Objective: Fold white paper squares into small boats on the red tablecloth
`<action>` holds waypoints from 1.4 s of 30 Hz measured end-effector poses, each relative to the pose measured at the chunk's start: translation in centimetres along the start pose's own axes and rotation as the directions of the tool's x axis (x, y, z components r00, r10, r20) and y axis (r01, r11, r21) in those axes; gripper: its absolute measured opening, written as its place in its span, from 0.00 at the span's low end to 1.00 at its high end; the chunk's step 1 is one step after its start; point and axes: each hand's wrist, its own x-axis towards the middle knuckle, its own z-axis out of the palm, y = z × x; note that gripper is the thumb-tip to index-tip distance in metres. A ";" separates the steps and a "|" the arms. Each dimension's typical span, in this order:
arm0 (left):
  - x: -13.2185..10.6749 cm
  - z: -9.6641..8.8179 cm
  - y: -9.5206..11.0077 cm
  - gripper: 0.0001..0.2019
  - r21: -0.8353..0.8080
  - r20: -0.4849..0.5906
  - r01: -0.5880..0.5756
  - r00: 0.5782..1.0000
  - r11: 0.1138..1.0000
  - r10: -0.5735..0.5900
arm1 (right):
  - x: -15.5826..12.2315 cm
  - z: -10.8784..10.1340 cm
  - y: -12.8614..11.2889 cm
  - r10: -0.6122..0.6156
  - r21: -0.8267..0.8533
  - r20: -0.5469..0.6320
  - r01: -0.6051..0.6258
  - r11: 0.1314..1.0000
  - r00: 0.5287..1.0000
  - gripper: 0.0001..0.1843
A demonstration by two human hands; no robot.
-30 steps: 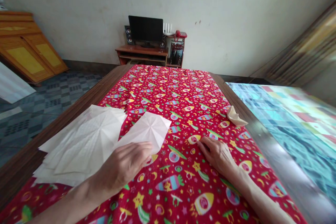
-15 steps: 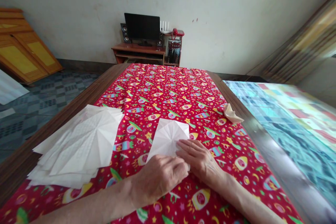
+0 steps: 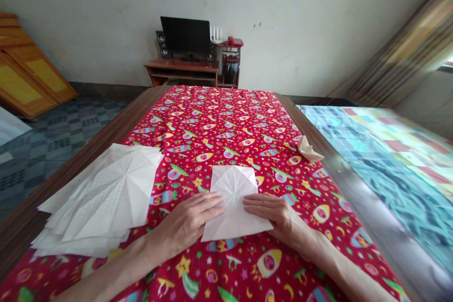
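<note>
A white sheet of paper (image 3: 233, 224) with creases fanning out from one point lies flat on the red patterned cloth (image 3: 226, 125) in front of me. On its left side rests my left hand (image 3: 196, 214), fingers stretched out and lying flat on the paper. My right hand (image 3: 271, 210) lies on the right side in the same way, fingers extended together. Between the two sets of fingertips the crease centre shows. To the left is a stack of creased white papers (image 3: 109, 193), fanned unevenly.
A small folded paper piece (image 3: 308, 149) sits near the table's right edge. Beyond the table stand a monitor (image 3: 186, 35), a red telephone (image 3: 233, 42) and a desk (image 3: 180, 68). A bed with a checked cover (image 3: 357, 151) adjoins on the right, and a wooden cabinet (image 3: 31, 63) stands far left.
My left hand has uncurled and moved left onto the paper's left side. My right hand has shifted slightly right. The lower part of the paper now lies open and visible. The view has turned slightly right.
</note>
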 end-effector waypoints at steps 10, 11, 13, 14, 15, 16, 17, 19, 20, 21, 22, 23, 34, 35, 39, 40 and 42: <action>2.9 -0.1 -0.7 0.14 -0.133 -0.202 0.317 0.919 0.939 -0.339 | 1.1 0.8 1.9 0.644 0.147 -0.174 -0.627 0.765 0.745 0.24; 3.0 -0.2 -0.7 0.15 -0.111 -0.185 0.357 0.910 0.927 -0.372 | 1.5 1.0 2.1 0.654 0.136 -0.209 -0.641 0.755 0.727 0.24; 3.4 -0.4 -0.6 0.16 -0.062 -0.147 0.419 0.894 0.906 -0.423 | 2.1 1.2 2.3 0.662 0.063 -0.269 -0.673 0.737 0.699 0.23; 3.5 -0.5 -0.5 0.16 -0.038 -0.129 0.443 0.887 0.896 -0.444 | 2.4 1.2 2.2 0.657 0.007 -0.298 -0.687 0.727 0.692 0.22; 3.6 -0.6 -0.4 0.15 -0.016 -0.113 0.462 0.880 0.886 -0.461 | 2.6 1.1 2.0 0.646 -0.054 -0.315 -0.693 0.719 0.695 0.21; 3.7 -0.7 -0.3 0.15 0.004 -0.100 0.479 0.873 0.878 -0.477 | 2.8 1.1 1.8 0.633 -0.118 -0.322 -0.693 0.712 0.704 0.20; 3.7 -0.7 -0.2 0.15 0.022 -0.091 0.494 0.867 0.869 -0.490 | 3.0 1.0 1.6 0.620 -0.181 -0.319 -0.689 0.702 0.717 0.20; 3.9 -0.8 0.0 0.14 0.056 -0.079 0.519 0.854 0.853 -0.515 | 3.1 0.8 1.2 0.598 -0.292 -0.294 -0.666 0.687 0.746 0.19; 3.9 -0.8 0.1 0.13 0.073 -0.073 0.527 0.849 0.846 -0.523 | 3.1 0.7 1.0 0.587 -0.337 -0.278 -0.649 0.681 0.760 0.20; 4.0 -0.8 0.1 0.13 0.089 -0.070 0.531 0.847 0.843 -0.527 | 3.2 0.7 0.9 0.573 -0.375 -0.266 -0.631 0.679 0.775 0.20; 4.0 -0.8 0.1 0.13 0.104 -0.068 0.530 0.848 0.841 -0.526 | 3.2 0.7 0.8 0.558 -0.406 -0.257 -0.612 0.679 0.789 0.20; 4.1 -0.7 0.1 0.14 0.118 -0.069 0.528 0.850 0.841 -0.523 | 3.3 0.6 0.7 0.544 -0.430 -0.249 -0.595 0.679 0.801 0.20; 4.4 -0.1 -0.4 0.07 0.224 -0.170 0.508 0.861 0.832 -0.480 | 3.5 1.0 1.1 0.523 -0.507 -0.271 -0.582 0.636 0.808 0.20; 4.5 0.0 -0.6 0.09 0.209 -0.223 0.495 0.864 0.843 -0.452 | 3.5 1.1 1.1 0.527 -0.507 -0.271 -0.585 0.633 0.806 0.20; 5.3 0.6 -0.9 0.26 0.196 -0.293 0.306 0.925 0.932 -0.242 | 3.7 1.0 1.1 0.550 -0.492 -0.261 -0.600 0.631 0.793 0.20; 5.5 0.8 -0.8 0.25 0.201 -0.242 0.239 0.952 0.950 -0.188 | 3.7 0.9 1.1 0.556 -0.487 -0.258 -0.604 0.631 0.790 0.20; 5.9 1.2 -0.4 0.21 0.199 -0.137 0.139 0.984 0.970 -0.113 | 3.8 0.8 1.1 0.564 -0.479 -0.250 -0.606 0.635 0.787 0.20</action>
